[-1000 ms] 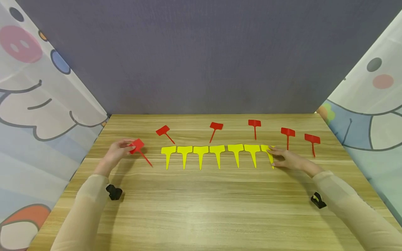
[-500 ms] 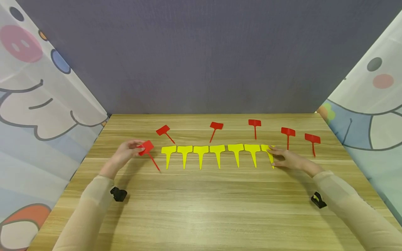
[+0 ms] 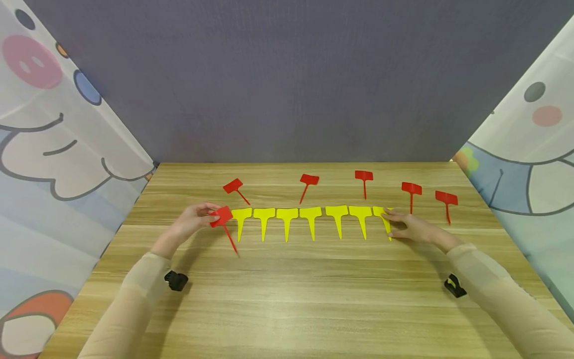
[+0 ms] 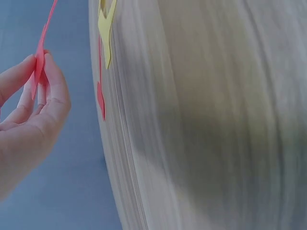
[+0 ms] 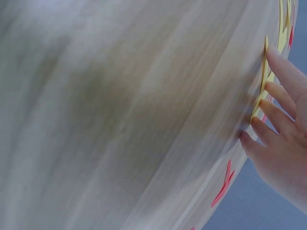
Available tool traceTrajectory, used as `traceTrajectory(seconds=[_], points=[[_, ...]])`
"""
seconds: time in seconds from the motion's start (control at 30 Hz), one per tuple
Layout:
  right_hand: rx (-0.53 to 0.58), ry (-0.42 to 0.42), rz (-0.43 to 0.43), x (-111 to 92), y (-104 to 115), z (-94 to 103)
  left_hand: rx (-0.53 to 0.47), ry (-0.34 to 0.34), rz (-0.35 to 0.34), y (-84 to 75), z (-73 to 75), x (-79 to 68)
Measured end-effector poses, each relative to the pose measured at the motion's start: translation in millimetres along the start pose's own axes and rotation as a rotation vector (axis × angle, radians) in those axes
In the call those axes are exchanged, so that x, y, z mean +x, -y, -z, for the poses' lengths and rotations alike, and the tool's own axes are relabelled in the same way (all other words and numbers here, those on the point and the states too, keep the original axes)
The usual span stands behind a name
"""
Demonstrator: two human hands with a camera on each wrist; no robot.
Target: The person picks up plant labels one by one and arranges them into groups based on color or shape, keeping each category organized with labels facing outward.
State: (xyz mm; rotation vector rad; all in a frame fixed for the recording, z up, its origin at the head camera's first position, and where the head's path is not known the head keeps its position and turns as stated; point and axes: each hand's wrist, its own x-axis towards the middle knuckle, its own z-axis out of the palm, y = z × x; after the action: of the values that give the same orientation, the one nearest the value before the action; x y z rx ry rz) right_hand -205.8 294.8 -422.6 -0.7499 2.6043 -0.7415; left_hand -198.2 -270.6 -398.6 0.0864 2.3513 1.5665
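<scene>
In the head view my left hand (image 3: 188, 224) pinches a red T-shaped plant label (image 3: 222, 216) by its flat head, thumb against fingers. Its thin stem points down toward me, just left of the row of yellow labels. The left wrist view shows this red label (image 4: 39, 64) raised off the table. My right hand (image 3: 412, 228) rests on the rightmost yellow plant label (image 3: 378, 211), covering part of it. In the right wrist view the thumb touches one end of that yellow label (image 5: 265, 67), and the spread fingers touch further along it.
Several yellow labels (image 3: 287, 214) lie in a row, stems toward me, on the wooden table (image 3: 287, 299). Behind them lie several scattered red labels (image 3: 309, 179). A grey panel (image 3: 287, 89) stands at the back, with printed curtains (image 3: 27, 164) at both sides.
My left hand has moved right and slightly toward me with the red label, bringing it up to the row's left end. My right hand has stayed on the rightmost yellow label.
</scene>
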Motion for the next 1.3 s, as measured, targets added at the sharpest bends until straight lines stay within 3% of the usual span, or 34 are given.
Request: traceTrajectory(seconds=[0.4, 0.7, 0.97, 1.3], points=[[-0.004, 0.003, -0.002, 0, 0, 1.1, -0.019, 0.119, -0.009, -6.9, -19.7, 1.7], [0.003, 0.004, 0.000, -1, 1, 1.3, 0.049, 0.184, -0.015, -9.0, -29.9, 3.7], [0.006, 0.005, 0.001, 0, 0, 1.1, 0.044, 0.241, -0.009, -7.4, -39.2, 6.8], [0.024, 0.008, -0.002, 0, -1, 1.1, 0.076, 0.264, 0.018, -7.8, -47.2, 7.2]])
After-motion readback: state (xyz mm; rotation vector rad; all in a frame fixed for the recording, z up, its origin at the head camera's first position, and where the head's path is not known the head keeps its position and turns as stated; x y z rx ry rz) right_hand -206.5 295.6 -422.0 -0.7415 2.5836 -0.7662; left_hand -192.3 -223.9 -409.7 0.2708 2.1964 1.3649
